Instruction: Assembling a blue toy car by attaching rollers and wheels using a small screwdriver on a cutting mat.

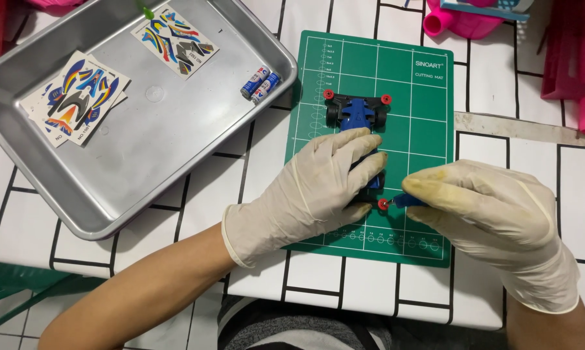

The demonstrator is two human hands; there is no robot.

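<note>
While the gloved left hand (321, 188) clamps the blue toy car (357, 116) on the green mat (422, 129), right hand (493, 207) fingertips pinch its blue rear end (402, 201) by a red roller (383, 205).

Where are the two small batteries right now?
In the head view, the two batteries lie side by side inside the metal tray, at its right edge, just left of the green cutting mat and beyond the left hand.

surface: white tabletop (513, 149), black brick-pattern lines | floor: green edge (7, 285) lower left | light: even
</note>
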